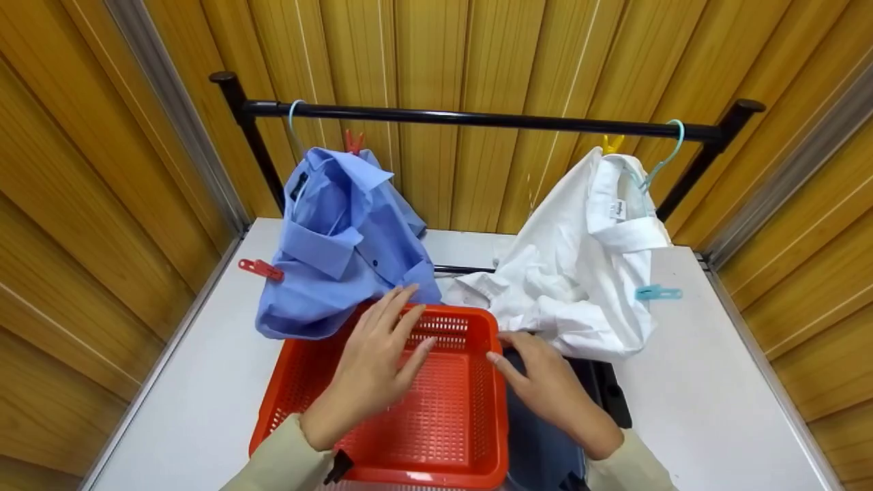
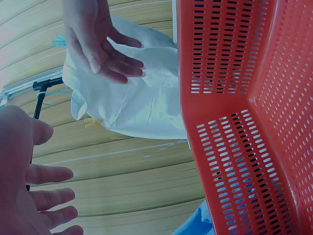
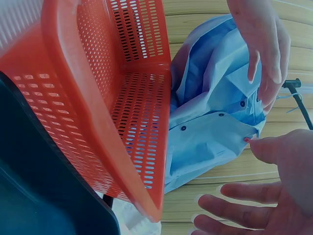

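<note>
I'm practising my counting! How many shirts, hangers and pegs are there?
Shirts: 2 (blue shirt, white shirt)
Hangers: 2 (left hanger, right hanger)
Pegs: 4 (upper red peg, lower red peg, yellow peg, light blue peg)
Total: 8

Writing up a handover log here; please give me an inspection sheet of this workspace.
Surface: white tabletop, partly hidden.
Job's things: blue shirt and white shirt hanging from the black rack; clothespins on both; red basket in front.
Clutter: dark bin right of the red basket.
Hands: left hand over the red basket, right hand near its right rim; neither holds anything.
Cables: nothing seen.
Surroundings: wood-look wall panels.
</note>
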`<state>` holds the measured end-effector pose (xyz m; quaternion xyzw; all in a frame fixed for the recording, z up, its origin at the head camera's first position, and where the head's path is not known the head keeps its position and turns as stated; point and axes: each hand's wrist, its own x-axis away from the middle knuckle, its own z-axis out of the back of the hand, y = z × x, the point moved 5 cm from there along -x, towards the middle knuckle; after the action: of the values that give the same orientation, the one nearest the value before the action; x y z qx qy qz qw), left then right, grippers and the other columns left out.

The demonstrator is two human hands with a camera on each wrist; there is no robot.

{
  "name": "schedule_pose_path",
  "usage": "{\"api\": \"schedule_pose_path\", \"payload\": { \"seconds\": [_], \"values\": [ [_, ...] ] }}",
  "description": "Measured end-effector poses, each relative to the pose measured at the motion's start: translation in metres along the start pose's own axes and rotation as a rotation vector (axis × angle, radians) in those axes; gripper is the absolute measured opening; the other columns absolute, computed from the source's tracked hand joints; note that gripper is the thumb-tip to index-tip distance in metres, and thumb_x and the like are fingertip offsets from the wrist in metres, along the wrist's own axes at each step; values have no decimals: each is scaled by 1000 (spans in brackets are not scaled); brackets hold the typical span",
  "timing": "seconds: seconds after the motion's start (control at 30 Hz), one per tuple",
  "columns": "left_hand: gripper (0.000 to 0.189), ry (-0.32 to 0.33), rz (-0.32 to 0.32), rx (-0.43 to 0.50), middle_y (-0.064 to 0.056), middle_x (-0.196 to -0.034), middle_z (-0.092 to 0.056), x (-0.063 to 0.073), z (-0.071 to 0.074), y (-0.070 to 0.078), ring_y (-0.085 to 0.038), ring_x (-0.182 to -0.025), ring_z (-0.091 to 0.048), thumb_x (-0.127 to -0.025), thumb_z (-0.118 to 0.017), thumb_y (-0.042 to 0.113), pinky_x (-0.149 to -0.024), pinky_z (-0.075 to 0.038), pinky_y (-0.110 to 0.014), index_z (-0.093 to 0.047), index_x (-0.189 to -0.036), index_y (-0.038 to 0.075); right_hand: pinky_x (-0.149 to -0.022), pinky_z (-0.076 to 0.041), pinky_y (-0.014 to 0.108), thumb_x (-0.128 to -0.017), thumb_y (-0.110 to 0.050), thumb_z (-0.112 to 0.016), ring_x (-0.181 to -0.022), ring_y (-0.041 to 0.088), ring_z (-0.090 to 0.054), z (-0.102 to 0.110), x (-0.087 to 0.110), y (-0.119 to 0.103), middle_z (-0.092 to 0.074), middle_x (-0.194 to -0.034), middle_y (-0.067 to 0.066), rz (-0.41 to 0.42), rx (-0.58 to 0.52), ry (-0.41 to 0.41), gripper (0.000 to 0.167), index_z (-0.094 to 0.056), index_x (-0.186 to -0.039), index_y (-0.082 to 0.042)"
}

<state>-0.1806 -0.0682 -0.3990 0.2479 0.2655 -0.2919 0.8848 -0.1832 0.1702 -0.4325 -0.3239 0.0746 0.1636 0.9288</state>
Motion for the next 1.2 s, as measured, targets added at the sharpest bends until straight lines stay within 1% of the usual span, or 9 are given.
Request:
{"api": "schedule_pose_path", "payload": {
  "seconds": [0.13, 0.27, 0.37, 0.5, 0.7, 0.8, 1.03, 1.1, 1.2],
  "values": [
    [32, 99, -24, -8, -16, -142, -62, 2, 8, -1, -38, -133, -56, -98, -76, 23, -109, -45, -59, -71, -123, 3, -100, -50, 56, -103, -27, -71, -112, 31, -68, -4, 1, 4, -73, -116, 7, -36, -18, -23, 28, -72, -124, -8],
    [28, 191, -32, -7, -15, -130, -68, 4, 16, -3, -35, -124, -61, -94, -79, 18, -104, -48, -56, -72, -118, 3, -98, -49, 59, -103, -27, -71, -102, 28, -72, -10, 2, 9, -74, -103, -1, -63, -40, -62, 33, -68, -129, -6],
    [30, 234, -22, 3, -14, -127, -69, 5, 20, -6, -34, -121, -63, -94, -79, 17, -102, -50, -54, -72, -118, 2, -93, -51, 57, -103, -26, -72, -96, 28, -73, -14, 3, 12, -72, -95, -4, -72, -36, -86, 41, -64, -135, -2],
    [32, 266, -3, 17, -15, -127, -69, 5, 25, -9, -34, -120, -64, -93, -80, 15, -100, -51, -54, -71, -120, 0, -84, -55, 50, -103, -24, -72, -89, 27, -70, -17, 4, 14, -69, -92, -2, -90, -21, -98, 52, -57, -143, 5],
    [35, 311, 27, 32, -14, -127, -68, 8, 34, -14, -33, -120, -63, -94, -77, 13, -101, -50, -51, -69, -125, 0, -71, -52, 39, -102, -26, -73, -70, 10, -57, -23, 6, 17, -60, -81, -9, -112, 4, -133, 64, -49, -150, 9],
    [35, 322, 54, 55, -15, -128, -67, 9, 39, -17, -33, -121, -62, -95, -75, 13, -105, -47, -50, -68, -126, 0, -67, -51, 38, -102, -27, -73, -66, 8, -54, -26, 7, 19, -57, -77, -10, -117, 20, -151, 65, -49, -150, 9],
    [35, 378, 76, 65, -15, -128, -66, 9, 50, -23, -36, -119, -62, -92, -75, 7, -105, -46, -52, -67, -126, 0, -59, -51, 41, -100, -28, -75, -60, 11, -58, -31, 7, 21, -55, -70, -8, -93, 71, -151, 59, -54, -146, 3],
    [36, 392, 77, 63, -15, -128, -67, 10, 53, -24, -36, -118, -62, -92, -75, 6, -104, -46, -52, -68, -126, -1, -57, -50, 43, -100, -29, -75, -58, 15, -58, -33, 7, 21, -54, -69, -5, -81, 101, -159, 57, -55, -146, 0],
    [35, 412, 83, 60, -15, -127, -67, 11, 57, -27, -36, -118, -62, -91, -74, 6, -104, -45, -51, -68, -125, -1, -56, -51, 49, -100, -29, -75, -61, 25, -64, -35, 8, 21, -61, -71, 3, -63, 155, -180, 59, -55, -147, 0]
  ]
}}
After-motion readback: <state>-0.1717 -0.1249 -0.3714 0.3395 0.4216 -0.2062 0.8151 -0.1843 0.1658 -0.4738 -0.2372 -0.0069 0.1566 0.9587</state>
